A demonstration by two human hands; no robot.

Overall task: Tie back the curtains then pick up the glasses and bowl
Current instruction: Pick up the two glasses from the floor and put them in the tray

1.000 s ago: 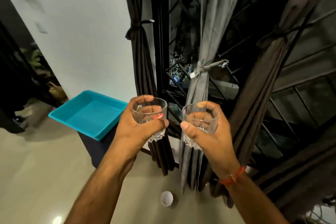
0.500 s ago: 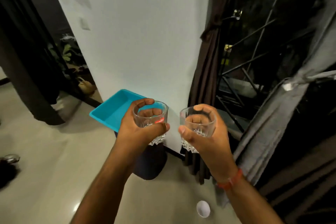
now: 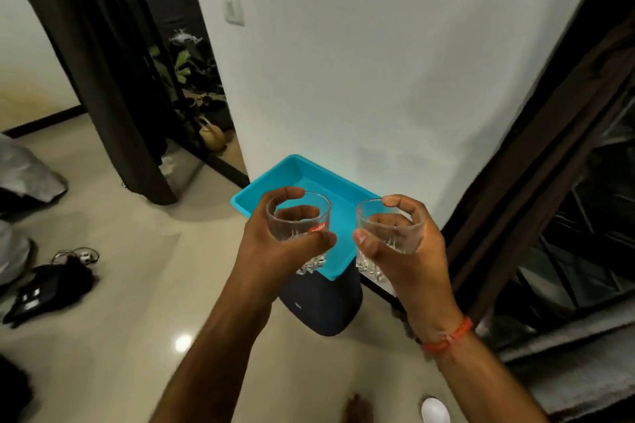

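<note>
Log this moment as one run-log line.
left hand: holds glass | right hand: holds second glass | teal tray: ahead | bowl: on floor

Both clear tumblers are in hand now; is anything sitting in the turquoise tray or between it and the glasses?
Nothing visible. The left hand holds one clear ribbed glass tumbler, the right hand the other, both just above the turquoise plastic tray. Its visible floor is bare; the hands hide its near part.
</note>
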